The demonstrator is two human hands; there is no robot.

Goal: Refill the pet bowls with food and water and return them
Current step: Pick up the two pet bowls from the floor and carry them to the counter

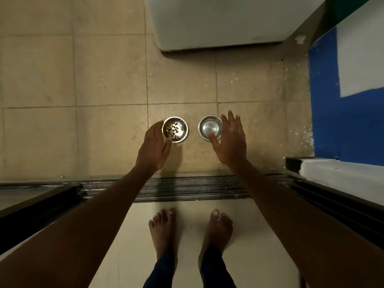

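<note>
Two small steel pet bowls stand side by side on the beige tiled floor. The food bowl (175,129), on the left, holds a scatter of brown kibble. The water bowl (209,127), on the right, looks shiny inside; I cannot tell its water level. My left hand (152,147) lies against the food bowl's left side, with its thumb tip on the near rim and the fingers loosely along the rim. My right hand (230,140) is beside the water bowl's right edge. Its fingers are spread and straight, and its thumb reaches over the near rim.
A dark metal sliding-door track (187,189) crosses the floor between my bare feet (164,229) and the bowls. A large white appliance (218,21) stands beyond the bowls. A blue and white wall (332,113) closes the right side. Grit is scattered over the tiles.
</note>
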